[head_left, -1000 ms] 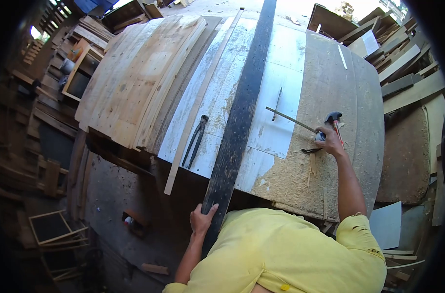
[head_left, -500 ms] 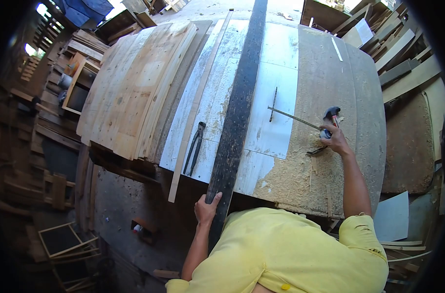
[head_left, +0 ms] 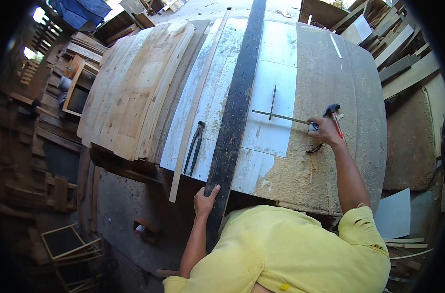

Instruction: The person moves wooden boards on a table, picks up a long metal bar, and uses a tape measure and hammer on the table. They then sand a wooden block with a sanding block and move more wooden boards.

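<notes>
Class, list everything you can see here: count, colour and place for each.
Long board: one, black, across the white panels
Tape measure: one, pale, in right hand, blade out
Pincers: one, dark, left of long board
Wooden strip: one, pale, left of pincers
Hammer: one, dark head, red handle, beside right hand
Thin rod: one, dark, at the blade
White panels: several, beneath long board
Wooden panels: several, tan, left
Sawdust: uncounted, tan, right of white panels
Offcuts: many, brown and grey, far right
Shirt: one, yellow, bottom
Left hand: one, bare, on long board
Right hand: one, bare, on tape measure
</notes>
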`<state>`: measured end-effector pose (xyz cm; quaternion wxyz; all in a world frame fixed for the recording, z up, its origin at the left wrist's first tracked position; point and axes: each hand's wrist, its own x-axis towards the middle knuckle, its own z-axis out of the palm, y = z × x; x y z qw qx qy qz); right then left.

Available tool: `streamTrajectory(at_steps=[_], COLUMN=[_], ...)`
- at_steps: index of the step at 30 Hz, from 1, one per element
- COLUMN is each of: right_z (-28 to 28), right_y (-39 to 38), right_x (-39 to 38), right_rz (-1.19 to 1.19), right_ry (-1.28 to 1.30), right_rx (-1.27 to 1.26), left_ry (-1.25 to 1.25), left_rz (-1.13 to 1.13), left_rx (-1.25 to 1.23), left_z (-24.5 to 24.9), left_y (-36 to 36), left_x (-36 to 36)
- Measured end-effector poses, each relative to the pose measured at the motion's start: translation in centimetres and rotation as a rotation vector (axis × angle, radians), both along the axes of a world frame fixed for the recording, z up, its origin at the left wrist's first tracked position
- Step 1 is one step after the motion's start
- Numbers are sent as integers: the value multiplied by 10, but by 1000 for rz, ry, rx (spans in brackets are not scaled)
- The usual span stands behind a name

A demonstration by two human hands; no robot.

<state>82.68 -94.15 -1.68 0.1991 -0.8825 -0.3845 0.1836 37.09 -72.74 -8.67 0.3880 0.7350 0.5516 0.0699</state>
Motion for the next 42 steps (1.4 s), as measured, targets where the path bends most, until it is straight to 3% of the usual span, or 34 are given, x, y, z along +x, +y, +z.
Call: streamTrajectory(at_steps=[42], right_z=[-11], right_y=[9], right_x=[-3], right_rz=[-3], right_ry=[90], right_rx=[41], left_ry=[-46], left_rz=[-5], left_rx=[-40], left_z=[6], left_y=[3], left_x=[4])
